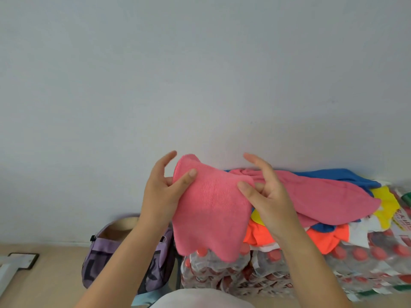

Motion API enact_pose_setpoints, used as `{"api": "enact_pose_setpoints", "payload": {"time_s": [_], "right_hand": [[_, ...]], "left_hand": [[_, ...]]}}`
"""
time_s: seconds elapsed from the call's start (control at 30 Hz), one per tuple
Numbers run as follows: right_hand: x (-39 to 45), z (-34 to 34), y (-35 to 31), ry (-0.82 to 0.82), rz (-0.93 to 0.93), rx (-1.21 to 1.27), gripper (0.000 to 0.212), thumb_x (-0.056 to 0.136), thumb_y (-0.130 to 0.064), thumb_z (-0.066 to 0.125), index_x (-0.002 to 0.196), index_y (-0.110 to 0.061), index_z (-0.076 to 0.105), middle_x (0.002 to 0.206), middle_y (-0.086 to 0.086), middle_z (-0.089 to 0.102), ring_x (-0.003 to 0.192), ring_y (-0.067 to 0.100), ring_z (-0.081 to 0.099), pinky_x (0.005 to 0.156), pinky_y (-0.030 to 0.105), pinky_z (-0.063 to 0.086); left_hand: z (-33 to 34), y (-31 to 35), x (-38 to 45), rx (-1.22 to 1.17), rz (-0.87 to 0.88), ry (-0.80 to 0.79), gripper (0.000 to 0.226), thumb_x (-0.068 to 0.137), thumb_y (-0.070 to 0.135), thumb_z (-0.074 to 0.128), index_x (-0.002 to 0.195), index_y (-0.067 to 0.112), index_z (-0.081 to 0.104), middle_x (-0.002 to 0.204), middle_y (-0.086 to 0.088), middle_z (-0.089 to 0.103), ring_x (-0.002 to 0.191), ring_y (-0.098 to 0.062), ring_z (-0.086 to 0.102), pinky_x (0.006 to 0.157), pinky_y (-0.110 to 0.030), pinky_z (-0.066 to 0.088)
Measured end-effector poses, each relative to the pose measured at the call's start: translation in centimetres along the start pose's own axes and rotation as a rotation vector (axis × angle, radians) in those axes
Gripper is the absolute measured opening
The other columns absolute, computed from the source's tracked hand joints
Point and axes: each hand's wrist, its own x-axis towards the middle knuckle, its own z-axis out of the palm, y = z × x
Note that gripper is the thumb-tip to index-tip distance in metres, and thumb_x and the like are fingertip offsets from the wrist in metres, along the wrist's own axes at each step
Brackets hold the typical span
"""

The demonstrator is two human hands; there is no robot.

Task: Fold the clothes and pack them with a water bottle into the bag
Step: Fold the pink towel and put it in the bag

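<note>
Both hands hold up a pink cloth (209,210) in front of a plain pale wall (200,74). The cloth is a soft, nubby terry fabric, doubled over so that it hangs as a rough rectangle with a rounded upper fold and wavy lower corners. The left hand (162,187) pinches its left edge, thumb laid flat on the front and fingers behind, with the upper fingers loosely extended. The right hand (264,192) pinches the right edge between thumb and curled fingers, the index finger lifted free.

Behind the cloth, a heap of other clothes (329,196) lies crumpled: a second pink piece, blue, yellow and neon orange fabric, all soft and wrinkled. The heap rests on shrink-wrapped packs of water bottles (333,263), glossy clear plastic with round red caps showing through.

On the pale wooden floor (44,285) to the left, the bag (124,261) stands open, lilac canvas with dark straps, metal rings and a cream lining, partly hidden by the left forearm.
</note>
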Motion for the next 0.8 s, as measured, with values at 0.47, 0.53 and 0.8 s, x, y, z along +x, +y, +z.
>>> {"api": "enact_pose_setpoints", "payload": {"time_s": [0.47, 0.53, 0.8], "right_hand": [[0.6, -1.7, 0.0, 0.005, -0.022, -0.566, 0.032, 0.081, -0.015, 0.078, 0.102, -0.037, 0.070, 0.094, -0.019, 0.074, 0.091, -0.003, 0.069, 0.081, 0.028, 0.057], [0.3, -1.9, 0.0, 0.011, -0.076, -0.630, 0.020, 0.081, -0.024, 0.078, 0.093, -0.036, 0.070, 0.087, -0.015, 0.072, 0.081, 0.001, 0.067, 0.074, 0.025, 0.054], [2.0, -2.8, 0.4, -0.060, -0.044, -0.526, 0.044, 0.090, -0.056, 0.059, 0.084, -0.012, 0.059, 0.077, -0.009, 0.051, 0.073, 0.006, 0.049, 0.070, 0.023, 0.039]], "left_hand": [[-1.3, -0.5, 0.9, 0.466, 0.214, -0.192, 0.032, 0.078, 0.016, 0.080, 0.101, 0.036, 0.073, 0.086, 0.019, 0.074, 0.083, 0.000, 0.069, 0.074, -0.009, 0.049], [-1.7, -0.5, 0.8, 0.532, 0.260, -0.229, 0.018, 0.079, 0.025, 0.079, 0.092, 0.037, 0.074, 0.080, 0.018, 0.072, 0.078, -0.002, 0.067, 0.071, -0.011, 0.049], [-1.7, -0.3, 2.1, 0.186, 0.115, -0.389, 0.032, 0.080, 0.041, 0.071, 0.086, 0.010, 0.067, 0.083, 0.001, 0.065, 0.077, -0.010, 0.062, 0.069, -0.020, 0.050]]}}
